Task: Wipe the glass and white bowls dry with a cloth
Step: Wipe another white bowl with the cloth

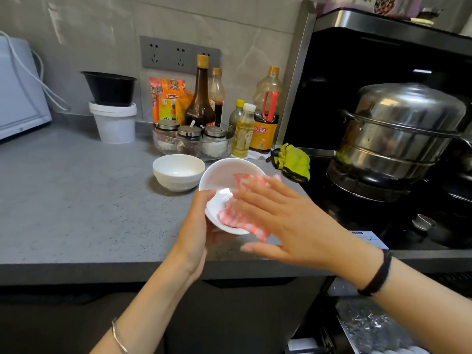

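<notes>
My left hand (198, 226) grips a white bowl (221, 176) by its near rim, thumb inside, and holds it tilted above the grey counter (76, 200). My right hand (288, 221) presses a pink-and-white checked cloth (238, 217) into the bowl with straight, spread fingers. A second white bowl (178, 172) stands upright on the counter just left of the held one. Behind them a glass bowl (166, 146) holds three lidded seasoning jars.
Sauce and oil bottles (201, 98) and snack packets line the wall. A white tub (115, 123) carries a black bowl at the back left. A steel steamer pot (398, 134) sits on the black hob at right, a yellow-green rag (293, 162) beside it.
</notes>
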A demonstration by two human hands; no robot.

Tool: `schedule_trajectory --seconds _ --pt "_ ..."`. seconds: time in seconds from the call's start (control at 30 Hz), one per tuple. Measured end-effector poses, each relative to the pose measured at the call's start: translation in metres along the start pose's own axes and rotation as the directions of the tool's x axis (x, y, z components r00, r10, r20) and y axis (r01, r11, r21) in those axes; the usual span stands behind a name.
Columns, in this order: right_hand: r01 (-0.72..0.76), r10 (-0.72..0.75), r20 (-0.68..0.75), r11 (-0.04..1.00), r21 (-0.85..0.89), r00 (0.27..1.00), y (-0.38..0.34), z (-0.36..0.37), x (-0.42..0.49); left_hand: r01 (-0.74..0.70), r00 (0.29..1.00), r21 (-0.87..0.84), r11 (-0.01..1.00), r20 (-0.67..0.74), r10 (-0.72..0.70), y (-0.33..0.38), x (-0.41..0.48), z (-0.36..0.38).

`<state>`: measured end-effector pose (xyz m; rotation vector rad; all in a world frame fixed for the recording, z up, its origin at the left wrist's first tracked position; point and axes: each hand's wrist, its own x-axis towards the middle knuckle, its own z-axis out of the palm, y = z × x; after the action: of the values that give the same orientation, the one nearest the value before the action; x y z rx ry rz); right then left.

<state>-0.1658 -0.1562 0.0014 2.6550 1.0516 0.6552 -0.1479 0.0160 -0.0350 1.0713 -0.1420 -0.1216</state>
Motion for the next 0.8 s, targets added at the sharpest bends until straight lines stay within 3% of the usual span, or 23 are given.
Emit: schedule_trajectory --seconds 0.07,0.17,0.23,0.33,0.4,0.47,0.53,0.63,0.8 --pt "0.055 -0.054 0.027 0.996 -0.069 0.998 0.001 0.003 -0.003 -0.025 0.999 0.042 0.999 -0.038 0.027 0.0 0.001 0.001" --pt "-0.03 0.037 0.043 0.989 -0.146 0.998 -0.016 0.01 -0.002 -0.118 0.988 0.063 0.991 -0.094 0.123 -0.004 0.002 0.006" --pt "-0.131 0.13 0.041 0.99 0.044 0.991 -0.039 0.008 0.001 -0.138 0.983 0.046 0.989 -0.116 0.143 -0.009 0.001 0.011" --pt "-0.267 0.278 0.046 0.845 0.463 0.959 -0.066 0.001 0.008 -0.076 0.989 -0.038 0.996 -0.129 0.07 -0.012 0.001 0.019" --pt "-0.252 0.283 0.017 0.822 0.51 0.959 -0.07 0.005 0.007 -0.06 0.99 -0.044 0.997 -0.131 0.054 -0.01 0.003 0.018" --pt "-0.207 0.223 0.01 0.883 0.421 0.975 -0.058 0.008 0.002 -0.062 0.992 -0.026 0.998 -0.115 0.059 -0.007 0.006 0.013" --pt "-0.095 0.1 -0.022 0.984 0.149 0.995 -0.035 0.015 -0.003 -0.091 0.99 0.052 0.994 -0.106 0.096 -0.003 0.008 0.008" --pt "0.013 -0.028 -0.083 0.986 -0.167 0.996 0.0 0.011 -0.004 -0.076 0.996 0.091 0.993 -0.042 0.08 0.003 0.01 0.007" --pt "-0.044 0.031 -0.157 0.996 -0.081 0.987 -0.019 0.014 0.003 -0.09 0.993 0.071 0.993 -0.069 0.095 0.01 0.013 0.015"
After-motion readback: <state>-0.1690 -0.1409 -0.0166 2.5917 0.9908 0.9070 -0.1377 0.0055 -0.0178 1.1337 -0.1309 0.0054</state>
